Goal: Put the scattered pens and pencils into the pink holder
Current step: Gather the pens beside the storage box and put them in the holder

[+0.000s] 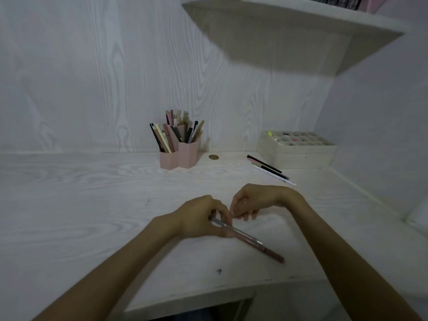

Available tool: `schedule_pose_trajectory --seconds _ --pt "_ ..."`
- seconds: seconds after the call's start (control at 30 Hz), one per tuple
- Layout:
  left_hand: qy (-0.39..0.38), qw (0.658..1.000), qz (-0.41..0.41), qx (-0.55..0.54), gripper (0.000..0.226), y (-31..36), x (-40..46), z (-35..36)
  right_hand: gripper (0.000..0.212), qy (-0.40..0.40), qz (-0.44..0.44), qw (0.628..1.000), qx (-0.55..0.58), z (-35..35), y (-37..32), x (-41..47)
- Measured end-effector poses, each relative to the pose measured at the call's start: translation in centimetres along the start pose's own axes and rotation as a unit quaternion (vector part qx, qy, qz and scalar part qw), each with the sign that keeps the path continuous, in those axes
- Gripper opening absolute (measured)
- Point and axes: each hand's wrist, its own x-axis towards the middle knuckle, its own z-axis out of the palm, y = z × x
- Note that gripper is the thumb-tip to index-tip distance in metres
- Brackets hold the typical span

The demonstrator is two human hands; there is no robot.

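Left hand (pixel 201 216) has its grip closed on a pen (pixel 247 239) low over the worktop (pixel 81 205). Right hand (pixel 252 201) curled, holding nothing visible. Pink holder (pixel 179 156) stands at the rear; loose pens (pixel 269 170) lie right of it.

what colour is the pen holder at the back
Pink pen holder, clearest in the head view.

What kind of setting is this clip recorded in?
Probably a home study or vanity desk nook: a pale wood-grain desk against matching panelling, a pink holder full of pens and pencils, and a compartmented organiser box under a wall shelf.
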Motion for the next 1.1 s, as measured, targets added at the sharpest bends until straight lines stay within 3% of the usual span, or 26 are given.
schedule_pose_trajectory --seconds 0.17,0.37,0.5,0.63,0.77,1.0,1.03,1.1 --pt "0.062 0.991 -0.119 0.023 0.020 -1.0 -1.1 -1.3 0.014 0.015 0.002 1.000 -0.018 0.1 -0.2 -1.1" --pt "0.159 0.949 -0.264 0.073 0.030 -2.7 -2.2 -2.9 0.017 0.178 -0.048 0.981 -0.059 0.9 1.0 0.7" --pt "0.189 0.922 -0.331 0.062 0.020 -4.4 -2.9 -4.1 0.011 0.282 -0.077 0.953 -0.073 2.2 1.3 3.0" --pt "0.163 0.919 -0.355 0.063 0.014 -6.1 -3.2 -6.1 0.010 0.300 -0.097 0.948 -0.053 1.9 0.9 4.1" --pt "0.151 0.905 -0.382 0.113 0.021 -7.5 -2.9 -7.7 0.009 0.311 -0.137 0.938 0.070 0.1 -0.8 4.4" --pt "0.018 0.847 -0.468 0.249 0.017 -8.7 -1.0 -11.0 0.023 0.392 -0.233 0.857 0.241 -3.8 -5.2 5.3" --pt "-0.002 0.852 -0.473 0.227 0.016 -8.8 -0.9 -11.5 0.024 0.410 -0.244 0.843 0.248 -4.3 -5.8 5.4" --pt "-0.016 0.865 -0.496 0.070 0.011 -9.4 -0.5 -13.1 0.024 0.446 -0.262 0.818 0.252 -5.5 -7.0 6.3"
